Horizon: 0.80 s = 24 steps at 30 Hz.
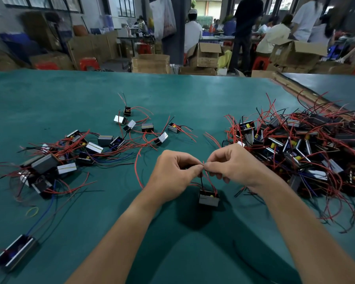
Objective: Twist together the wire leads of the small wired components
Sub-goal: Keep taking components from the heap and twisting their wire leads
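Head view: the small component [209,199], a grey-and-black block, hangs just under both hands near the middle of the green desk [193,93]. Its red and black leads [201,181] run up to where the fingertips meet. The left hand [173,173] pinches the lead ends between thumb and forefinger, and the right hand [232,165] pinches them from the other side, the two pinches touching. The block's shadow falls on the desk underneath.

To the right there's a big tangled pile of components [305,144], red wires everywhere. To the left is a looser scattered bunch [80,148]. A longer module [15,252] lies at the near left edge, with a yellow rubber band [32,211] a bit beyond it. Far behind the desk there are cardboard boxes [151,63] and people working.
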Each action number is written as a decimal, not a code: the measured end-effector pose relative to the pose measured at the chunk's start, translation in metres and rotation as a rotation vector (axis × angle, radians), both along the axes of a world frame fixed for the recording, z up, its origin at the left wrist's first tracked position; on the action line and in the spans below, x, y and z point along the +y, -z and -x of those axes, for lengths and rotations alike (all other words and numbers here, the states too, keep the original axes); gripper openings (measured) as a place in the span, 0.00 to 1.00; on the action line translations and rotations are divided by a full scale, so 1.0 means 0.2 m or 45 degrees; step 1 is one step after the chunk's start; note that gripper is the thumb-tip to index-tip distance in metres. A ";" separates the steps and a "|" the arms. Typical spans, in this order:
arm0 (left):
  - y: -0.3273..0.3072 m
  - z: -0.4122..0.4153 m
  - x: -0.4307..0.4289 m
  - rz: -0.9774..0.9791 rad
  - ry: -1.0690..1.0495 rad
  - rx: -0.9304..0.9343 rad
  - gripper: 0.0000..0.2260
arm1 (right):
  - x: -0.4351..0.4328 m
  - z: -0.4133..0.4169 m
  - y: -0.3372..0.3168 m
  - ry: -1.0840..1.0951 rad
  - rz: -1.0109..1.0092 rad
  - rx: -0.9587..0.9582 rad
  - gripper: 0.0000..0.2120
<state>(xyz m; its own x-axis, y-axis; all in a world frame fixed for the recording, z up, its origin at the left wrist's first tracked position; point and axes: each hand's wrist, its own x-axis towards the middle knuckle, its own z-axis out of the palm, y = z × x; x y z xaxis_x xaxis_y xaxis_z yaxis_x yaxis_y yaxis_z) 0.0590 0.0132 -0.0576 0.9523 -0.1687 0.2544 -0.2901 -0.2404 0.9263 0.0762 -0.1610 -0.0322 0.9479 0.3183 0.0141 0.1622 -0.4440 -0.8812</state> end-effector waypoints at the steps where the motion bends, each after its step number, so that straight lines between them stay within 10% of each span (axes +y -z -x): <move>1: -0.01 0.00 0.00 0.045 0.023 0.048 0.06 | -0.01 0.00 -0.01 -0.060 -0.012 -0.034 0.10; 24: -0.01 0.00 -0.01 0.105 0.090 0.156 0.04 | -0.02 0.00 0.00 -0.064 -0.056 -0.117 0.11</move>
<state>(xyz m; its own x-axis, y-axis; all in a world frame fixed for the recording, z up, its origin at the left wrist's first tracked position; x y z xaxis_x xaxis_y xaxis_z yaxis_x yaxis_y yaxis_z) 0.0581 0.0121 -0.0562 0.9634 -0.2200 0.1531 -0.1875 -0.1451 0.9715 0.0757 -0.1654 -0.0330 0.9247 0.3628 0.1154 0.2647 -0.3947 -0.8799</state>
